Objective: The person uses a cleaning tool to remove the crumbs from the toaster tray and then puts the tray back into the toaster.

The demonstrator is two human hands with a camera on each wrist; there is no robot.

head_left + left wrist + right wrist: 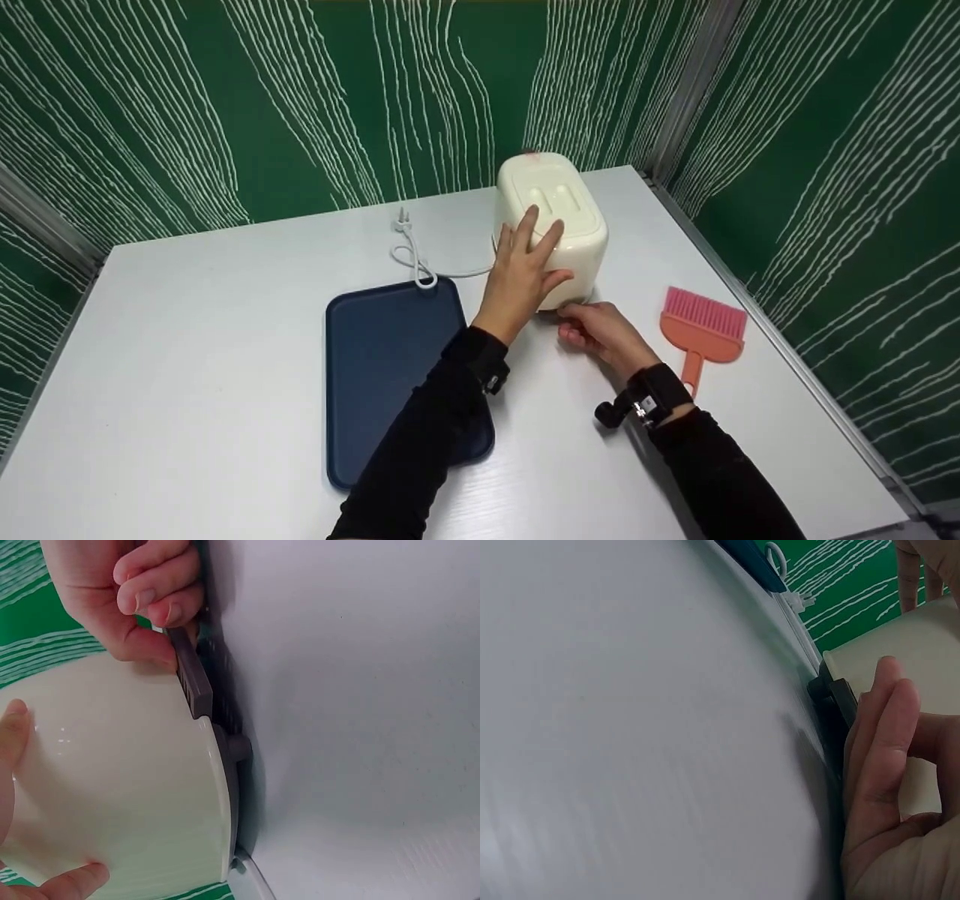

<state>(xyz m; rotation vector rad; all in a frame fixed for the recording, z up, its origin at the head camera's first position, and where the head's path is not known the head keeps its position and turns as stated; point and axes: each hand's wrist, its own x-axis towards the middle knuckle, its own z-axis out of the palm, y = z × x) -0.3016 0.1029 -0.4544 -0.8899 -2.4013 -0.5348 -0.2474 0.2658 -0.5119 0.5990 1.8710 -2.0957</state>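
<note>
A cream toaster (585,262) stands at the back right of the white table, with a ribbed dark grey crumb tray (196,682) jutting from its base. My left hand (514,281) lies spread over the toaster's top and near side, its fingers straight. Low at the near end, my right hand (604,330) pinches the crumb tray, the thumb against its upper side. The other fingers are curled beneath. In the left wrist view, a dark foot (240,748) is visible under the toaster body. Most of the crumb tray is hidden by the hand and the toaster.
Left of the toaster lies a navy serving tray (390,360). The toaster's white cord (461,274) loops over that tray's far edge to a plug (403,223). A pink and orange hand brush (703,341) lies at the right. Green walls (315,97) border the table's back and right.
</note>
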